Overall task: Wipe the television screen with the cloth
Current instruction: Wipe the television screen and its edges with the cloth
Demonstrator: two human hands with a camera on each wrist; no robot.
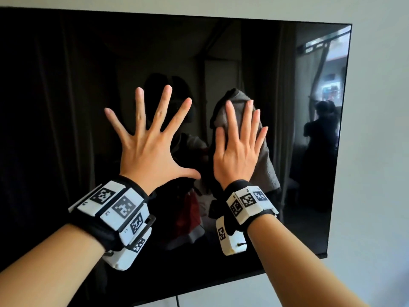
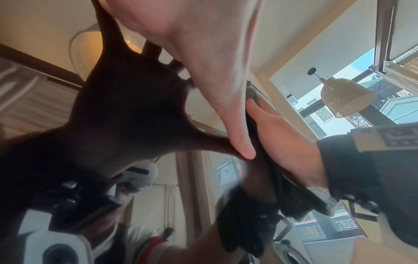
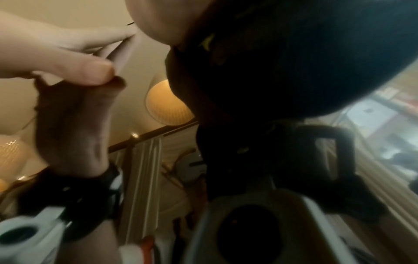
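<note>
head view faces the television (image 1: 66, 85) close; wrist views look up its glass, sharing both hands

Right hand (image 1: 238, 149) flat on grey cloth (image 1: 266, 160) against television screen (image 1: 88, 85), left hand (image 1: 152, 142) splayed beside

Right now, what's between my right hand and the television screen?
The grey cloth, pressed flat under the right hand against the television screen; the head view shows it.

Dim, blurry wrist views; window reflections.
</note>
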